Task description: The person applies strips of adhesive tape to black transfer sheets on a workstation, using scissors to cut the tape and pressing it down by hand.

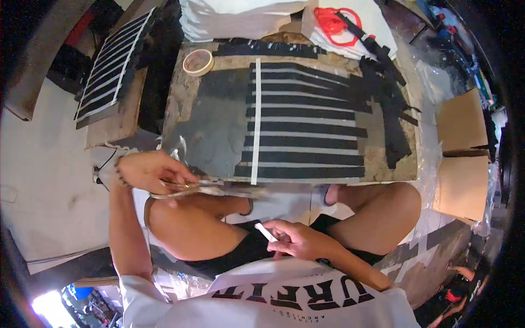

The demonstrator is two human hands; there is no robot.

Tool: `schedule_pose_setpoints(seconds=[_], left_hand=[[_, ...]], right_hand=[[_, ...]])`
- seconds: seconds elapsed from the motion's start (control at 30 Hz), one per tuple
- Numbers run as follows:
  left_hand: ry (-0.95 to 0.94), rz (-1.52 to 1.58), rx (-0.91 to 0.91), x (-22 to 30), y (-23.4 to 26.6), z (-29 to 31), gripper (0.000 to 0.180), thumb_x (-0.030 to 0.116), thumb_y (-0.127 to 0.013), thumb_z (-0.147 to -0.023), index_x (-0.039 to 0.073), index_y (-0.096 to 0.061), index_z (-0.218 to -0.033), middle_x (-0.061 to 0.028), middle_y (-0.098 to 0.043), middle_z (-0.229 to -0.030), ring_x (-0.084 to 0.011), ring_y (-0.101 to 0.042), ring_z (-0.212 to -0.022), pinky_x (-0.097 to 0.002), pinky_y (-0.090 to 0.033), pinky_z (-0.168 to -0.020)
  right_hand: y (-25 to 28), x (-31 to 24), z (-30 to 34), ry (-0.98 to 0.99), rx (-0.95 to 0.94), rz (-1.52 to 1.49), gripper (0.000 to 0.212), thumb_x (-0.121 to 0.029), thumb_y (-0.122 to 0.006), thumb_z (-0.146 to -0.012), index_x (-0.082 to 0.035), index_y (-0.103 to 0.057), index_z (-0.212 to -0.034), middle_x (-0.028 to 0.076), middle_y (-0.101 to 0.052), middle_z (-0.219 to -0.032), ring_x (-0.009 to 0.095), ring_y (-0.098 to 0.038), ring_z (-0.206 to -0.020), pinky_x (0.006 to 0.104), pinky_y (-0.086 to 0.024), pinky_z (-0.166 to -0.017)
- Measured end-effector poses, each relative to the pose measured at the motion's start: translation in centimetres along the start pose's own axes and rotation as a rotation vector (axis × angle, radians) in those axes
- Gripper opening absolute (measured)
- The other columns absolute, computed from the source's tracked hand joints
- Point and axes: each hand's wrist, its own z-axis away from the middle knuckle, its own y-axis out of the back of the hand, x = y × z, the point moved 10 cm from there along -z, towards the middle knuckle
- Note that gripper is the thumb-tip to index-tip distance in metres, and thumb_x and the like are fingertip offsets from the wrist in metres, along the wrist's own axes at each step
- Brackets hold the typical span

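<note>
My left hand [157, 172] is closed round the handles of a pair of metal scissors [221, 190]. Their blades point right, just in front of the board's near edge, and are blurred. Over my lap, my right hand [295, 239] pinches a short, flat white piece [266, 232] whose kind I cannot make out. On the board [407, 172] lie several black strips [306, 143] in parallel rows, spaced apart. A narrow white tape [256, 120] crosses them near their left ends. Left of the rows is a dark grey sheet [210, 128].
A tape roll [198, 63] lies at the board's far left. Loose black strips [395, 131] are heaped on its right. Beyond sit white bundled material [235, 22] and a red plastic item [331, 27]. A similar striped panel [112, 68] leans at left; cardboard boxes [462, 175] stand right.
</note>
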Motion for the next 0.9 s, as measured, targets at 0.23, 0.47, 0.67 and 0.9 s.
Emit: schedule_pose_setpoints(seconds=[0.23, 0.47, 0.67, 0.9], left_hand=[[-0.321, -0.036, 0.784, 1.0, 10.0, 2.9, 0.035, -0.005, -0.083, -0.081, -0.002, -0.062, -0.109, -0.0092, -0.072, -0.096, -0.013, -0.071, -0.085, -0.0268, -0.057, -0.071], [-0.291, -0.569, 1.217, 2.5, 14.1, -0.2, 0.017, -0.004, -0.08, -0.076, -0.002, -0.069, -0.089, -0.0137, -0.07, -0.075, -0.0213, -0.074, -0.073, -0.0317, -0.057, -0.068], [-0.106, -0.84, 1.259, 1.9, 15.4, 0.1, 0.027, 0.016, -0.091, -0.067, 0.009, -0.081, -0.091, -0.0182, -0.073, -0.084, -0.0356, -0.073, -0.077, -0.0435, -0.056, -0.07], [-0.126, -0.963, 1.183, 3.0, 16.0, -1.4, 0.022, 0.02, -0.085, -0.067, 0.009, -0.082, -0.086, -0.0171, -0.073, -0.086, -0.0379, -0.071, -0.081, -0.0451, -0.057, -0.074]], right_hand=[[14.7, -12.6, 8.9, 0.131, 0.577, 0.615, 0.053, -0.001, -0.061, -0.098, -0.007, -0.049, -0.15, 0.01, -0.068, -0.097, 0.018, -0.069, -0.077, 0.033, -0.056, -0.07], [29.6, -16.2, 11.1, 0.021, 0.838, 1.056, 0.055, 0.004, -0.06, -0.094, -0.012, -0.052, -0.146, 0.013, -0.065, -0.094, 0.019, -0.067, -0.067, 0.0379, -0.055, -0.068], [28.2, -15.8, 8.9, 0.149, 0.853, 0.812, 0.058, 0.006, -0.064, -0.092, -0.014, -0.054, -0.146, 0.008, -0.062, -0.089, 0.018, -0.069, -0.069, 0.0341, -0.055, -0.065], [29.3, -17.0, 10.5, 0.229, 0.945, 0.871, 0.053, 0.0, -0.074, -0.083, -0.006, -0.061, -0.134, 0.012, -0.072, -0.08, 0.022, -0.071, -0.072, 0.0368, -0.055, -0.07]])
